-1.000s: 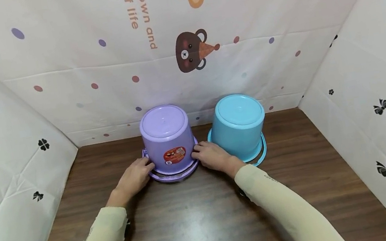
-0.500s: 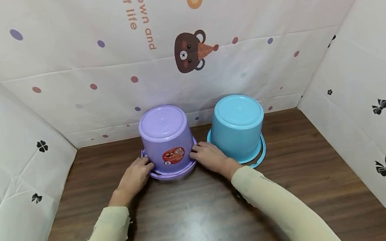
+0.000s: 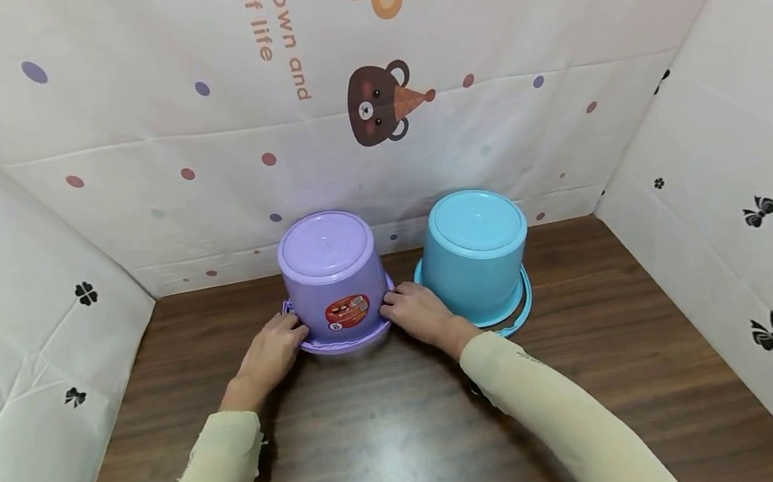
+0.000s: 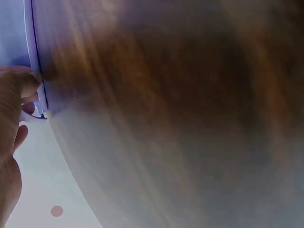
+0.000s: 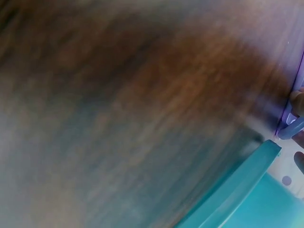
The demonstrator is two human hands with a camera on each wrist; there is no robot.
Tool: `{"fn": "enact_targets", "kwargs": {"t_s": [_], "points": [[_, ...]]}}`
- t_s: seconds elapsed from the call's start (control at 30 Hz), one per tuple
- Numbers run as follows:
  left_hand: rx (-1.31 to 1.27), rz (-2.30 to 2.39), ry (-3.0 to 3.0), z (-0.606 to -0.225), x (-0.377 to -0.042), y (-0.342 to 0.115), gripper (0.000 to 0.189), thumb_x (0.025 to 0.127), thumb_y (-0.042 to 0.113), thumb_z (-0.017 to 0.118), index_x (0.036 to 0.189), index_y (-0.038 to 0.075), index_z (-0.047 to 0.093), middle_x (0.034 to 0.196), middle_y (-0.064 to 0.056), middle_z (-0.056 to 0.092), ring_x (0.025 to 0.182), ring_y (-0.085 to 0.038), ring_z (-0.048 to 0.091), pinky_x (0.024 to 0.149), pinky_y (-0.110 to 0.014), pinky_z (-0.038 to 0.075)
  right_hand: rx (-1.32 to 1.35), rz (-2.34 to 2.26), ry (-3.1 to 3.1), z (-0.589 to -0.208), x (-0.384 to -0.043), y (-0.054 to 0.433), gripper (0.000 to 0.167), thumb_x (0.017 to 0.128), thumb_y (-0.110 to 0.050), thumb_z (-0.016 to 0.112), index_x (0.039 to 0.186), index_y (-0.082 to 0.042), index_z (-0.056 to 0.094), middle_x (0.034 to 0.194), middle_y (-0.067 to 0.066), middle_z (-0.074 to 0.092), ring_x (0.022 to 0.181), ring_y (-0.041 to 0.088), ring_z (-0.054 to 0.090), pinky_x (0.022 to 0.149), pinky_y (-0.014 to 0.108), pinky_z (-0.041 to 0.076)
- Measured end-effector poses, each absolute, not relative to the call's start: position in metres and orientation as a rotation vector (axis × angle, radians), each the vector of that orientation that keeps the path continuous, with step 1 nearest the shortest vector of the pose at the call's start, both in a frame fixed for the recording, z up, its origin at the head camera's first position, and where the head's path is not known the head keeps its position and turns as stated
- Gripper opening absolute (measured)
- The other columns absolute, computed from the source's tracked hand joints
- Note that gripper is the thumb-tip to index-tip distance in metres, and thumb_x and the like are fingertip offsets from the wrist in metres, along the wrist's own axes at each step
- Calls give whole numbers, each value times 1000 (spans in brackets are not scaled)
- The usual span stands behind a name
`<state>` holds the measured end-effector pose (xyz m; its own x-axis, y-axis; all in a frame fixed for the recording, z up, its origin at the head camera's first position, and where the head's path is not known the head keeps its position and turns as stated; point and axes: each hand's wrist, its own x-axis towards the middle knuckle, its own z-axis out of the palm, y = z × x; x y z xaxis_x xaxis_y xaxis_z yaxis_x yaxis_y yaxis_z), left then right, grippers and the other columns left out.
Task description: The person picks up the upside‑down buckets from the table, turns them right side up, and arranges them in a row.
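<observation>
A purple bucket (image 3: 320,298) stands upside down on the table against the back wall, with a red label on its front. My left hand (image 3: 269,354) grips it low on its left side; in the left wrist view the thumb (image 4: 29,84) presses the rim. My right hand (image 3: 421,315) holds the opposite side at the rim, and only its fingertips (image 5: 298,102) show at the edge of the right wrist view. The bucket's purple handle lies close along the front of the rim.
An upturned light-blue bucket (image 3: 480,281) stands just right of my right hand, its handle (image 3: 529,298) resting around the rim. White patterned sheets (image 3: 200,211) enclose the dark wooden table (image 3: 357,439) at the back and sides.
The purple bucket's handle, lower and separated from the rim at first, now sits up against it. Both hands keep their places on the bucket. The blue bucket has not moved.
</observation>
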<state>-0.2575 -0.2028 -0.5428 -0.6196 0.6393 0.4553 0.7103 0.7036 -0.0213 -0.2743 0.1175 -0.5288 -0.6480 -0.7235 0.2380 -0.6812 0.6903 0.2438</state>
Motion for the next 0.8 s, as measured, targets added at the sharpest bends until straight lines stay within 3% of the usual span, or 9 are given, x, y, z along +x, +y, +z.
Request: {"fn": "enact_targets", "kwargs": {"t_s": [0.2,0.4,0.8], "points": [[-1058,-238,-2459,-542,-258,-205,13,85,-9,67,83,4,68,85,-10,60,81,-32,61,84,-49,56,1150,-164,-2475,-529,-274,120,14,95,-7,68,98,-17,78,98,-1,72,91,21,70,83,35,58],[-1070,-233,-2446,-540,-256,-207,15,79,-9,73,83,4,69,85,-10,60,82,-33,58,75,-45,52,1184,-176,-2397,-532,-275,122,14,95,-8,68,97,-17,79,97,-3,74,90,20,70,80,33,58],[-1007,-286,-2488,-536,-248,-204,23,72,-14,71,81,6,65,84,-9,57,77,-33,57,73,-46,54,1172,-48,-2338,-528,-268,126,12,96,-9,67,93,-16,76,93,-1,71,85,20,67,74,32,57]]}}
